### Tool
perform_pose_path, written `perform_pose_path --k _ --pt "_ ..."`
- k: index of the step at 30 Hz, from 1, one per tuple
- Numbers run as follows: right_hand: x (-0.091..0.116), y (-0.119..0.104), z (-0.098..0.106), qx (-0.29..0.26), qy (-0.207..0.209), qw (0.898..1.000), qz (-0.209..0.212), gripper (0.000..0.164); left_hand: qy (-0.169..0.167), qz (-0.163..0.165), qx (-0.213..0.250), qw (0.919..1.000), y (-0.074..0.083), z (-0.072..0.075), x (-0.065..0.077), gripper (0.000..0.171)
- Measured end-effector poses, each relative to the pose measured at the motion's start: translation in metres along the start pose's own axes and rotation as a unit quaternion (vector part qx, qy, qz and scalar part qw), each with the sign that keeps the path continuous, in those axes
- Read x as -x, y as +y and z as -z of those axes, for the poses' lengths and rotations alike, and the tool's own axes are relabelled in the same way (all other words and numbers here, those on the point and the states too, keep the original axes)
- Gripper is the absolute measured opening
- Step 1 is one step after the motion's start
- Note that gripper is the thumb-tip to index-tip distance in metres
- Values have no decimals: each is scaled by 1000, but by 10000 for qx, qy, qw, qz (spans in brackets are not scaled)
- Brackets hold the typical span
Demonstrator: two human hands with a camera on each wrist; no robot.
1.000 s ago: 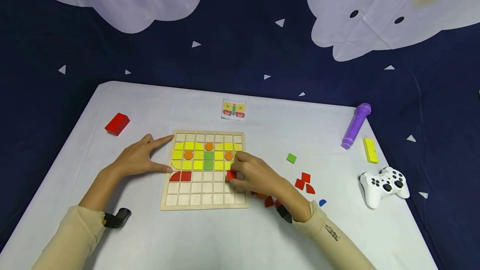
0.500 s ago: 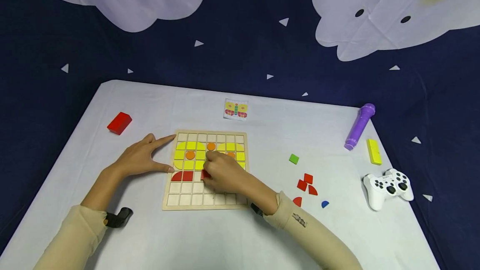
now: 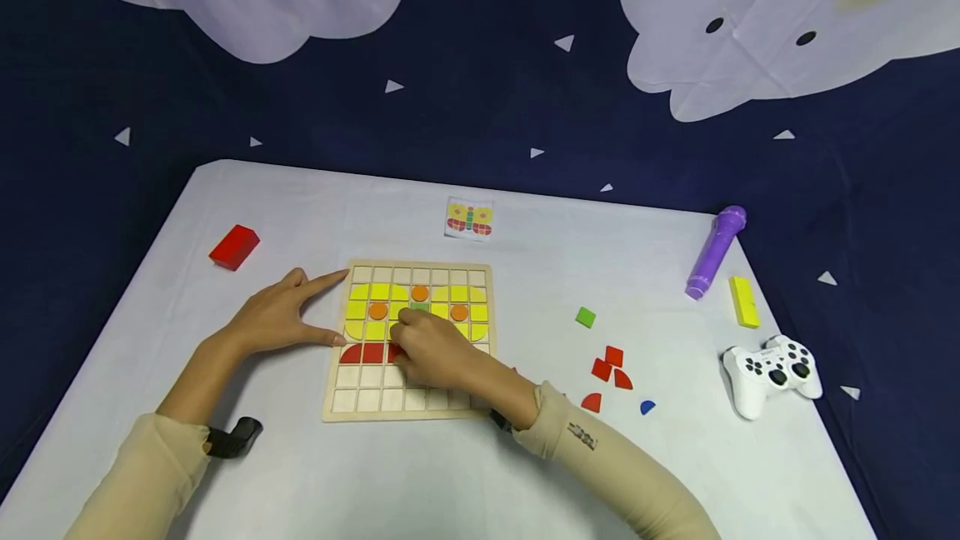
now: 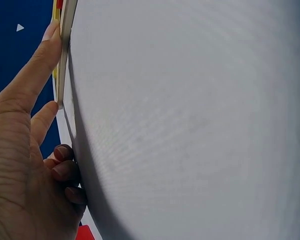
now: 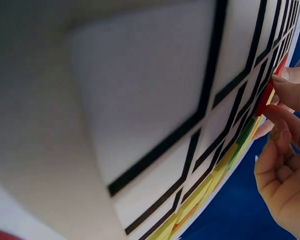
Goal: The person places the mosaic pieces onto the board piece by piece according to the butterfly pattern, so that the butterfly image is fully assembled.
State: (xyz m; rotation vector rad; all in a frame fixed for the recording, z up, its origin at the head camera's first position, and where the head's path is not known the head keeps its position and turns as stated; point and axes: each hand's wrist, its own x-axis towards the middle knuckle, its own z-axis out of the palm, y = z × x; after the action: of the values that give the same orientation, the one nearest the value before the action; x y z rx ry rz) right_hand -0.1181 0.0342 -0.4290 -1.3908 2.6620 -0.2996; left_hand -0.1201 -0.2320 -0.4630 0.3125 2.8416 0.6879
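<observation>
My right hand [image 3: 435, 348] is over the middle of a wooden grid board [image 3: 371, 401], pinching a red square tile [image 5: 265, 97] between thumb and fingertip. The tile is down at the grid, just right of a red quarter-round tile [image 3: 350, 354] and another red square [image 3: 372, 353]; the hand hides most of it in the head view. Above that row lie yellow tiles [image 3: 380, 292], orange discs [image 3: 378, 311] and a partly covered green square [image 3: 420, 307]. My left hand [image 3: 273, 315] touches the board's left edge with extended thumb and index finger; its other fingers are curled beneath.
A butterfly pattern card [image 3: 469, 217] lies behind the board. To the right are loose red tiles [image 3: 602, 369], a green square [image 3: 586, 317], a blue half-disc [image 3: 647, 407], a white game controller [image 3: 772, 373], a yellow block [image 3: 743, 302] and a purple microphone [image 3: 716, 252]. A red block [image 3: 235, 247] sits left.
My right hand has moved left across the board with the red square tile, from the right columns to beside the two red tiles. The left hand has stayed at the board's edge.
</observation>
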Motion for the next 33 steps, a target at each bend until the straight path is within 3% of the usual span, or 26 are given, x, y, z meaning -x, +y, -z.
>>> perform_pose_path --k 5,10,17,21,25,33 --pt "-1 -5 -4 -310 45 9991 -296 5 17 9 23 10000 -1 0 2 105" --pt "-1 -9 -5 -227 -16 9985 -492 1 35 6 22 10000 -1 -2 2 105" --pt "11 -6 11 -315 -242 9982 -460 17 17 55 2 10000 -1 -3 3 107" --pt "29 4 17 -522 -60 9972 -541 23 39 51 -20 10000 0 -4 2 107" --pt "54 23 18 -591 445 9943 -770 26 39 73 -10 10000 1 -4 0 107" --pt "114 83 27 -428 1041 9760 -1862 29 54 84 -50 9999 1 -3 0 108"
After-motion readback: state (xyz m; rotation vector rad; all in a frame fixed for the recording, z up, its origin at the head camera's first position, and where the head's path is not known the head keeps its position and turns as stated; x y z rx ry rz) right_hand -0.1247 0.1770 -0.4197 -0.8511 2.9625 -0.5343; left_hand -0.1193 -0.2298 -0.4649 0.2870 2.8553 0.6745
